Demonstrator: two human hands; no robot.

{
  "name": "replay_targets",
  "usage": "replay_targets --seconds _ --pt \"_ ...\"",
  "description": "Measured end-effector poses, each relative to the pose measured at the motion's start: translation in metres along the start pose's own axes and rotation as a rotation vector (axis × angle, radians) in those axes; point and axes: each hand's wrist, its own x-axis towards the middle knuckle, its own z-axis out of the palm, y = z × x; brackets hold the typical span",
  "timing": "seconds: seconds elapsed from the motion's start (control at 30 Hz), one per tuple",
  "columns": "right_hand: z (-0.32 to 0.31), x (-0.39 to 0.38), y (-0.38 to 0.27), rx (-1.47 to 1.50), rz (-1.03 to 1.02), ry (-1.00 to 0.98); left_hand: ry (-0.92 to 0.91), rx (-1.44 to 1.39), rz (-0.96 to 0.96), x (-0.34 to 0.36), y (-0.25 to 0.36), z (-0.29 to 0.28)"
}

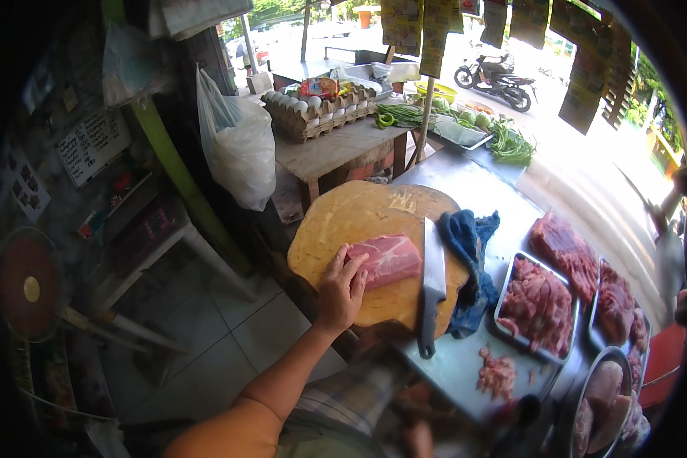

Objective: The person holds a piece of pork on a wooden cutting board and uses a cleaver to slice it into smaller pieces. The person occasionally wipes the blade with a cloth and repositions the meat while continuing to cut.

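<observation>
A block of raw pink meat [385, 261] with pale streaks of fat lies on a thick round wooden chopping board [328, 221]. My left hand [343, 286] rests on the left end of the meat, fingers stretched out over it. To the right of the meat lies a large knife [433, 267], blade away from me, its dark handle reaching past the board's near edge. No hand is on the knife. A blurred skin-coloured shape shows at the lower edge; I cannot make out my right hand in it.
A crumpled blue cloth [472, 263] lies beside the board. Meat fills a metal tray [569, 353] and a metal bowl [614, 355] on the right; meat scraps [496, 374] lie nearby. Behind stand egg trays [313, 130] and green vegetables [511, 141]. A white plastic bag [240, 149] hangs left.
</observation>
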Motion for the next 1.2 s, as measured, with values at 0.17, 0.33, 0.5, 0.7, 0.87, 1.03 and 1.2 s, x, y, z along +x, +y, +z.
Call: replay_targets --seconds 0.17,0.33,0.5,0.7,0.87,1.03,1.2 --pt "0.000 -0.001 -0.005 0.015 0.016 0.010 0.001 0.005 0.001 0.001 0.000 0.001" --pt "-0.005 -0.002 -0.009 0.038 0.055 -0.009 -0.004 0.024 0.016 0.001 -0.001 0.001" --pt "-0.005 -0.002 -0.012 0.038 0.056 -0.014 -0.007 0.013 -0.003 0.001 -0.001 0.002" --pt "-0.006 -0.003 -0.013 0.049 0.035 0.003 -0.010 0.020 0.002 0.001 0.000 0.002" --pt "-0.007 -0.005 -0.014 0.035 0.039 0.009 -0.012 0.034 0.017 0.001 -0.001 0.003" --pt "-0.004 -0.002 -0.006 0.003 -0.060 0.028 -0.018 0.052 0.023 0.002 -0.002 0.003" --pt "-0.002 0.000 -0.001 0.007 -0.101 0.038 -0.014 0.061 0.030 0.002 -0.001 0.003"
